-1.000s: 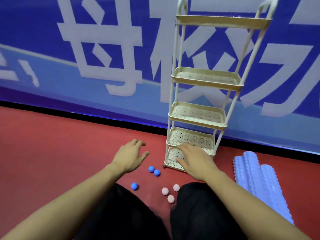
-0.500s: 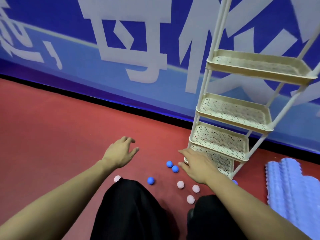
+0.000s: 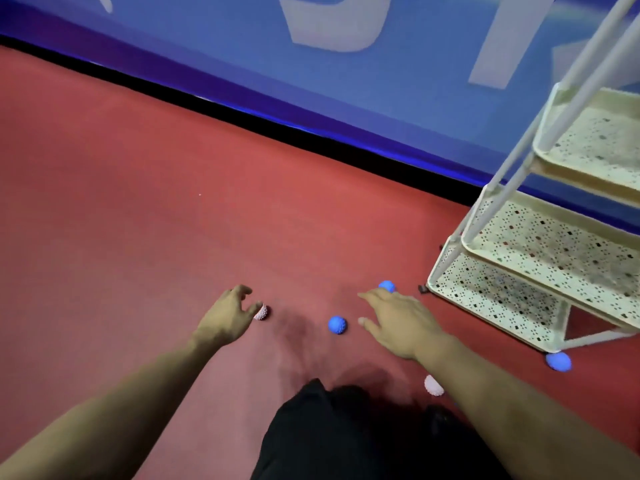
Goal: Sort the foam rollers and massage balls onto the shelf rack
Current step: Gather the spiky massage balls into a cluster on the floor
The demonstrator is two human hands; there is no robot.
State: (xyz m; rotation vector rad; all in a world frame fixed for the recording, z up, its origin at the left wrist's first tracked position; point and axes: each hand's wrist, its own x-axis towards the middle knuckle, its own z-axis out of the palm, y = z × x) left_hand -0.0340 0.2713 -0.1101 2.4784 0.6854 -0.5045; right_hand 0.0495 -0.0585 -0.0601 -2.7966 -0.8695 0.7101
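Note:
Spiky massage balls lie scattered on the red floor. My left hand (image 3: 227, 318) reaches over a pink ball (image 3: 261, 312), its curled fingers around the ball's near side without a clear grip. My right hand (image 3: 398, 323) hovers flat, fingers spread, between a blue ball (image 3: 337, 324) and another blue ball (image 3: 387, 286) half hidden behind its fingers. A second pink ball (image 3: 433, 386) lies beside my right forearm. A third blue ball (image 3: 558, 361) sits at the foot of the cream shelf rack (image 3: 485, 299), whose perforated trays hold nothing. No foam roller is in view.
A blue banner wall (image 3: 346, 81) with white characters runs behind the red floor (image 3: 138, 202), edged by a black strip. My black-clad knees (image 3: 346, 431) fill the bottom centre. The rack stands at the right edge, close to the wall.
The view has swung down and left, so the foam rollers left the frame. My left hand has closed in on the pink ball; my right hand has moved off the rack toward the blue balls.

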